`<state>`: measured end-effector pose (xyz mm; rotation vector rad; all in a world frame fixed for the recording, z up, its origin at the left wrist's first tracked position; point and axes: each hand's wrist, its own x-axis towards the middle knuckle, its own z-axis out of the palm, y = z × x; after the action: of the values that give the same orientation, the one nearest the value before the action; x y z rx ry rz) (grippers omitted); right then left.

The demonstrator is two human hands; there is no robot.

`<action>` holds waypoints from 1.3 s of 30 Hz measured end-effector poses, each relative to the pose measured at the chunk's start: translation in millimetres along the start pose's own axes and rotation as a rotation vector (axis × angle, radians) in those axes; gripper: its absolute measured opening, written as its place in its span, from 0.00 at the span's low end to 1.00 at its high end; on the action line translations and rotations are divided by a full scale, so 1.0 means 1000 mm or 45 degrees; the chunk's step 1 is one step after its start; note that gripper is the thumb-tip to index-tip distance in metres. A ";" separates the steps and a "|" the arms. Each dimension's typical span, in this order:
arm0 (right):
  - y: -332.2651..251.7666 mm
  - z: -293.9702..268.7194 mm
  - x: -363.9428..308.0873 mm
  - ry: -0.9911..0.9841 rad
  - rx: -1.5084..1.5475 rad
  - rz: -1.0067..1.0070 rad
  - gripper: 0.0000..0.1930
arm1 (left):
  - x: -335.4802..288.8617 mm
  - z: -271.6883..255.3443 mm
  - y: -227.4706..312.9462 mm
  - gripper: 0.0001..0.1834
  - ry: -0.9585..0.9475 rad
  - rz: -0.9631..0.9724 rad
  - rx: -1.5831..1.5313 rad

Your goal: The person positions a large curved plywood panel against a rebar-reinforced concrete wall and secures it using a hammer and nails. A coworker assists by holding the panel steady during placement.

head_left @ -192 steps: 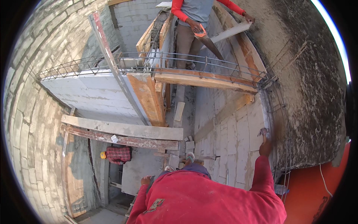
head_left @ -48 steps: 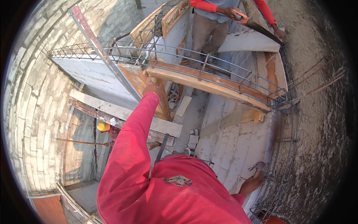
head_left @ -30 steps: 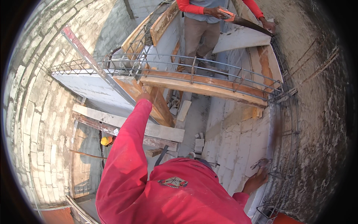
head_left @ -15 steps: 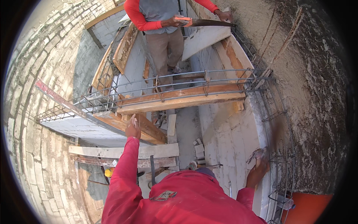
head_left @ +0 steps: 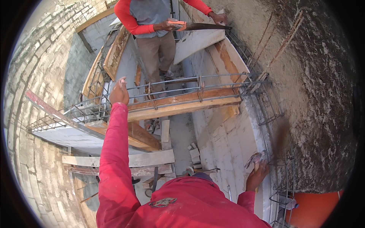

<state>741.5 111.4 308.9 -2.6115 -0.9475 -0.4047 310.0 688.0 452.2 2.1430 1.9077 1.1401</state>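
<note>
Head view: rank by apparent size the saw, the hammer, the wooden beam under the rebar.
1. Wooden beam, largest.
2. Saw, held by the co-worker.
3. Hammer in the right hand; it sits nearer the camera, yet looks smallest.

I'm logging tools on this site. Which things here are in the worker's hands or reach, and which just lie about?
In hand or reach:
- claw hammer, gripped by the right hand
- rebar cage, just beyond the raised, empty left hand
- wooden beam under the cage

Lying about:
- loose blocks on the floor below
- short plank
- handsaw, held by a co-worker
</note>
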 end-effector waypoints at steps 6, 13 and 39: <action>-0.001 -0.001 0.002 -0.024 -0.005 -0.009 0.39 | -0.005 -0.007 -0.001 0.22 -0.187 -0.041 0.092; -0.003 -0.005 0.001 -0.077 -0.027 -0.021 0.41 | -0.008 -0.006 0.003 0.20 -0.157 -0.058 0.123; 0.000 -0.011 0.002 -0.104 0.000 -0.005 0.36 | -0.009 -0.002 0.001 0.19 -0.067 0.069 0.207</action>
<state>741.3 108.6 319.5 -2.6449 -0.9785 -0.3007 310.3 679.0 450.4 2.2947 1.9952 0.9565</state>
